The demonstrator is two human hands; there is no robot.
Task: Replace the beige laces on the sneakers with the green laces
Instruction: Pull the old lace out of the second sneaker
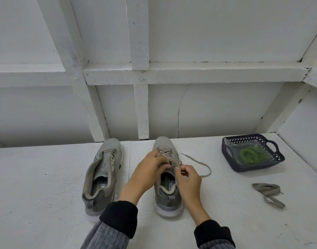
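Midway through a lace swap: the left sneaker [102,174] stands bare of lacing, and a pulled beige lace [268,193] lies coiled on the white tabletop [46,194], nearer the viewer than the dark basket [231,159]. The green laces [252,155] wait untouched inside that basket. To the basket's left, the right sneaker [165,177] points its toe at the back wall, long axis running away from the viewer. The left hand [147,172] and right hand [187,178] both pinch its beige lace [199,163], apparently freeing the upper eyelets; fingers hide the exact hold. Both shoes have yet to be relaced in green.
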